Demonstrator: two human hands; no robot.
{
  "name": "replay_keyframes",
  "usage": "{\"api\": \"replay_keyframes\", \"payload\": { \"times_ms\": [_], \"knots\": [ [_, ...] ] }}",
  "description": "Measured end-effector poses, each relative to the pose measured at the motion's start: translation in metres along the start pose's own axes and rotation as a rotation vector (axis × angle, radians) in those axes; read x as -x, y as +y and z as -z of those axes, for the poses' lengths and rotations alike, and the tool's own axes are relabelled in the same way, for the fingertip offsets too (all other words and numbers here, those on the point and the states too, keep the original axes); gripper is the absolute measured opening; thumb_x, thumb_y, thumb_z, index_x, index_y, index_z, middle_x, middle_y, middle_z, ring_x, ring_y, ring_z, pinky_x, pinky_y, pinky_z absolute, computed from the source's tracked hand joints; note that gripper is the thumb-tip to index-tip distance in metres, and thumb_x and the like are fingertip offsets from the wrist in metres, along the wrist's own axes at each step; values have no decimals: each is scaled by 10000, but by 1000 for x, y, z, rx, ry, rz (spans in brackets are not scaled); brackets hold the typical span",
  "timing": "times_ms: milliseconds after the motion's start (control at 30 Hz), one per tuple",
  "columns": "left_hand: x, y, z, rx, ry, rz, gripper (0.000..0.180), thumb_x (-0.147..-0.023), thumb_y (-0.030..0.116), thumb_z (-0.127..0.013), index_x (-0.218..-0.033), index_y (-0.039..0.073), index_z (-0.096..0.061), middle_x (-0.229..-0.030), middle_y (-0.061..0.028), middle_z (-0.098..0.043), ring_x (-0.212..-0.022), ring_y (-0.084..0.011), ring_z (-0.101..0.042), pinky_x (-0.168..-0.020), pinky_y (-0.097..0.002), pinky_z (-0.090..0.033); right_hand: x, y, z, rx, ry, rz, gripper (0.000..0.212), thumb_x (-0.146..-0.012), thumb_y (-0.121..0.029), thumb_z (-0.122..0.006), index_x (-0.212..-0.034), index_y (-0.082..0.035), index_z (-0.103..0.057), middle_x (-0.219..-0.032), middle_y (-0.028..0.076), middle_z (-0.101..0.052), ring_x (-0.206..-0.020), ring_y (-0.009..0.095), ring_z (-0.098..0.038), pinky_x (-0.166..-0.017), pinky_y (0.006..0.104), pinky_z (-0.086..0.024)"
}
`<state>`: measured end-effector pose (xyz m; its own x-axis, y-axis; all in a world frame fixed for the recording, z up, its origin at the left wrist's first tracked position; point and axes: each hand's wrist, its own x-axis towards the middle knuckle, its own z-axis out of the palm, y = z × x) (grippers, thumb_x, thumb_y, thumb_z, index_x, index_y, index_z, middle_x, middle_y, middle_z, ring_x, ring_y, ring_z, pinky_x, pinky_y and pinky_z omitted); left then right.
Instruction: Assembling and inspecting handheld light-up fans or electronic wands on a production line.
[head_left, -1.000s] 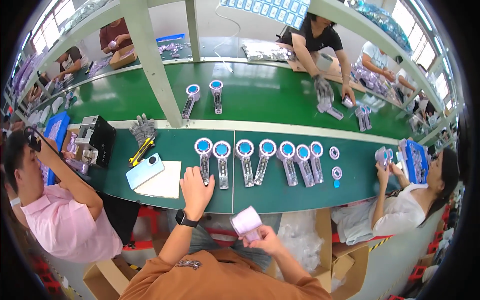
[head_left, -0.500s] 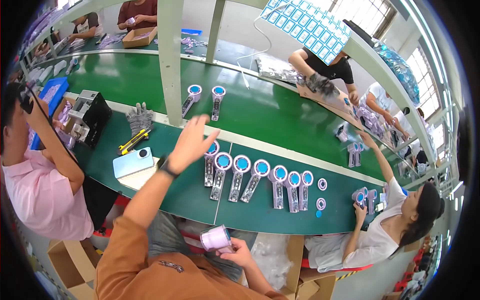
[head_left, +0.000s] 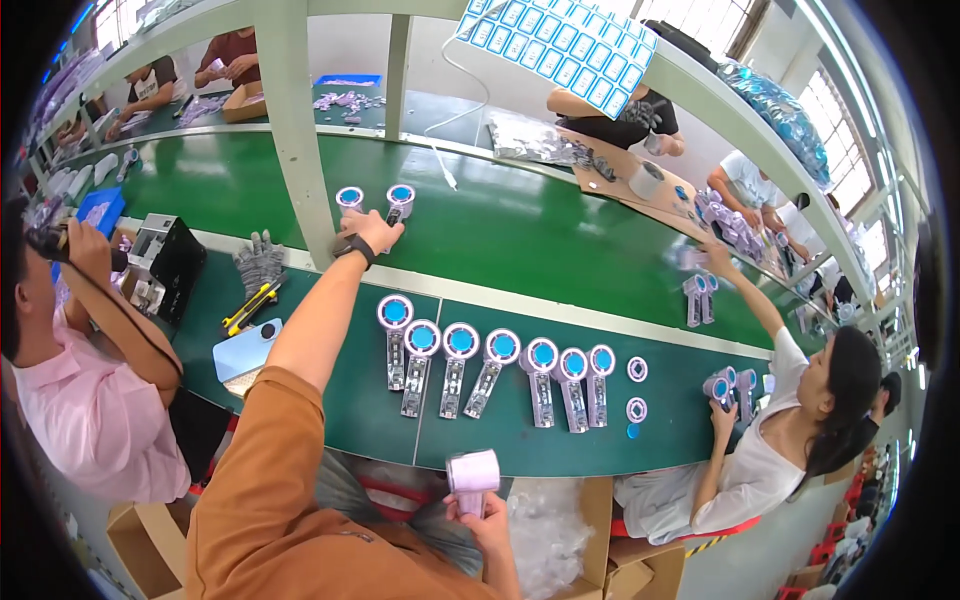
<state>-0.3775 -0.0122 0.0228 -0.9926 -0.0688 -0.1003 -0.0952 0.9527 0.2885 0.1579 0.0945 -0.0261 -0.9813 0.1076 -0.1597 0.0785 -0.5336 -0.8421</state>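
Note:
On the green conveyor, my left hand [head_left: 372, 232] closes its fingers over the handle of a lilac handheld fan [head_left: 401, 194] with a blue disc on its round head. A second handheld fan [head_left: 349, 197] lies just left of it, its handle hidden by my hand. Low over my lap, my right hand [head_left: 484, 522] grips the handle of another lilac fan [head_left: 473, 472], whose round head points up. Several fans [head_left: 460, 342] with blue discs and uncovered handles form a row on the dark green table between my arms.
Two lilac rings [head_left: 637, 369] and a blue disc [head_left: 633, 431] lie right of the row. To the left are a light-blue phone [head_left: 246, 349], a yellow cutter [head_left: 250, 310], grey gloves [head_left: 260, 262] and a black machine [head_left: 168, 268]. People sit on both sides. A frame post [head_left: 295, 140] rises beside my left hand.
My left hand has moved forward from above the table's row to the fan on the conveyor. My right hand has turned its fan more upright. The view has shifted slightly.

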Motion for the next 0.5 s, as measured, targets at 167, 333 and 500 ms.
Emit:
{"api": "replay_keyframes", "payload": {
  "times_ms": [167, 333, 500],
  "knots": [
    [1, -11, -22, -32, 250, -65, 530, -785, 501, -670, -1122, 94, -620, -1276, -230, -394, -1159, -425, -432, -844, -579, -434, -1, -6, 13, 19, 30, -8, 407, -765, -88, -766, -1116, 51, -613, -1072, 129, -686, -828, 154, -654, -774, 279, -521],
    [4, -6, -26, 144, 238, -122, 489, -833, 364, -652, -1108, -37, -601, -1261, -257, -411, -1160, -411, -441, -896, -556, -426, 0, -13, 10, 38, 61, 6, 408, -766, -82, -765, -1119, 54, -609, -1059, 129, -686, -823, 151, -655, -776, 284, -527],
    [60, -17, 17, 197, 350, -414, 437, -848, 320, -655, -1034, -69, -584, -1152, -304, -479, -1060, -458, -508, -839, -528, -489, 1, -12, 7, 65, 43, -33, 440, -739, -99, -784, -1115, 53, -614, -1035, 130, -693, -810, 145, -662, -744, 272, -530]
  ]
}}
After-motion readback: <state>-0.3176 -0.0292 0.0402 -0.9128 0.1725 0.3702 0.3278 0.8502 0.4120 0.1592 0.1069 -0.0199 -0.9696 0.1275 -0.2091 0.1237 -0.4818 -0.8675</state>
